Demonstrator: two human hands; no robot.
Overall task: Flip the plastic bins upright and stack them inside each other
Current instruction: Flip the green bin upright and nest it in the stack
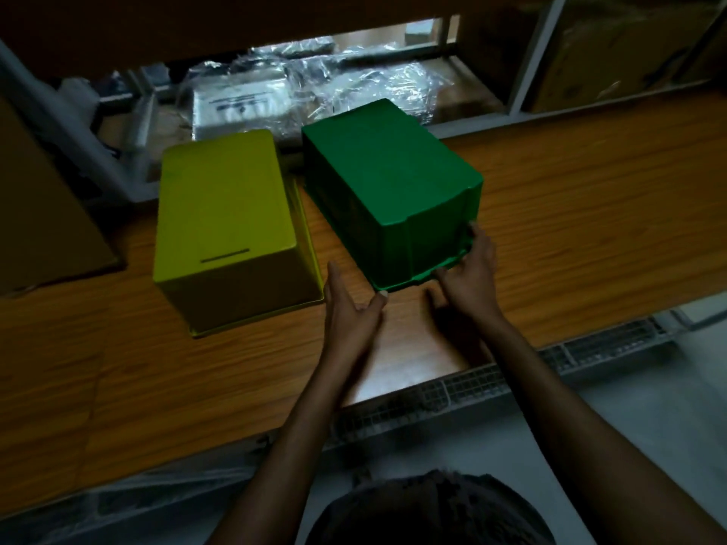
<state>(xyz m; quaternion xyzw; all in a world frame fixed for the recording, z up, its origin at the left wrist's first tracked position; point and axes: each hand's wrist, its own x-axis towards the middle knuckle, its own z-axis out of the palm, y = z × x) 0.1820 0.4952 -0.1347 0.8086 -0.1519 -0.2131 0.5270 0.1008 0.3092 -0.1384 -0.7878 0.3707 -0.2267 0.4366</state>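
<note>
Two plastic bins lie upside down side by side on a wooden shelf [570, 214]. The yellow bin [224, 214] is on the left, its flat bottom facing up. The green bin [389, 182] is on the right, turned slightly askew. My right hand [468, 269] has its fingers curled on the rim at the green bin's near right corner. My left hand [350, 304] is just in front of the green bin's near left corner, fingers apart, thumb tip at the rim, holding nothing.
A cardboard box [43, 214] stands at the left of the shelf. Plastic-wrapped packages [314, 84] lie behind the bins. A metal grille [511, 375] runs along the shelf's front edge. More boxes sit at the upper right [629, 53].
</note>
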